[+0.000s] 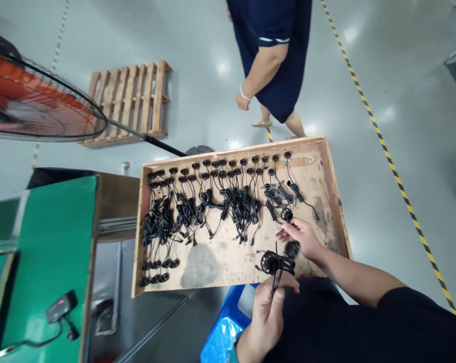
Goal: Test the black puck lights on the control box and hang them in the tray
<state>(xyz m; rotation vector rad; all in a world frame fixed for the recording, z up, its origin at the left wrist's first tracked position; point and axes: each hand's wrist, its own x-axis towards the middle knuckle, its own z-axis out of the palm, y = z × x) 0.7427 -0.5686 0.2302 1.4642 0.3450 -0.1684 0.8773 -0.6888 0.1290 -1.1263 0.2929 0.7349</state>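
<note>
Stool: blue, just left of your left hand.
Left hand: your fingers grasp a bundle of black cable with a round head, over the tray's near edge, right of middle.
Bench: green, left of your tray, with a small device on it.
Right hand: your thumb and fingertips pinch a thin cable over the tray's right half; a round head sits just beyond them.
Tray: wooden; cables lie inside, heads mostly along the far wall, more in the near left corner.
Fan: orange, far left.
Pallet: on the floor, far left.
Person: beyond your tray's far wall, in dark clothing.
</note>
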